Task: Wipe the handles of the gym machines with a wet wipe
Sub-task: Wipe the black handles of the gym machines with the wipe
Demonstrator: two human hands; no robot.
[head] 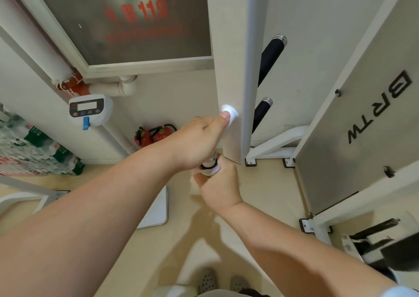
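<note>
1. Handle (pixel 210 160) is almost all hidden: only a short blurred piece with a dark ring shows between the two hands.
2. White glare patch (pixel 228 111) at the left thumb tip: wipe or end cap, cannot tell.
3. Both forearms are cut off by the frame edges; slippers (pixel 207 279) are half cut at the bottom.
4. Handle's long axis is steep, lower end toward the camera, upper end leaning up and right against the white post (pixel 233 70).
5. Left hand (pixel 195 144): grip clenched round the handle's upper part, thumb pointing up along it.
6. Right hand (pixel 218 188): grip clenched on the white wipe (pixel 213 171) bunched round the handle's lower end, just below the left hand.
7. Two black bars (pixel 271 58) stick out right of the post, partly behind it.
8. Extinguishers (pixel 145 137) on the floor are partly behind the left arm.
</note>
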